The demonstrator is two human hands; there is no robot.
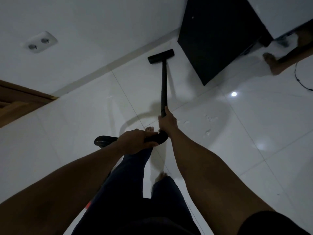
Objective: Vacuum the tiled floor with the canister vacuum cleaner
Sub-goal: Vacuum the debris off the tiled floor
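Observation:
The black vacuum wand (164, 85) runs forward from my hands to its flat floor nozzle (160, 56), which rests on the glossy white tiled floor (237, 133) close to the wall's baseboard. My right hand (166, 120) is wrapped around the wand's lower end. My left hand (136, 141) grips the curved black handle (159, 138), where the hose (103, 140) bends off to the left. The canister itself is out of sight. My bare feet and dark trousers show below the hands.
A black cabinet (220, 39) stands just right of the nozzle. Another person's bare foot (272, 62) and a thin black cable (299, 78) are at the far right. A wooden door frame (20, 100) is at the left, and a double wall socket (40, 42) sits on the white wall.

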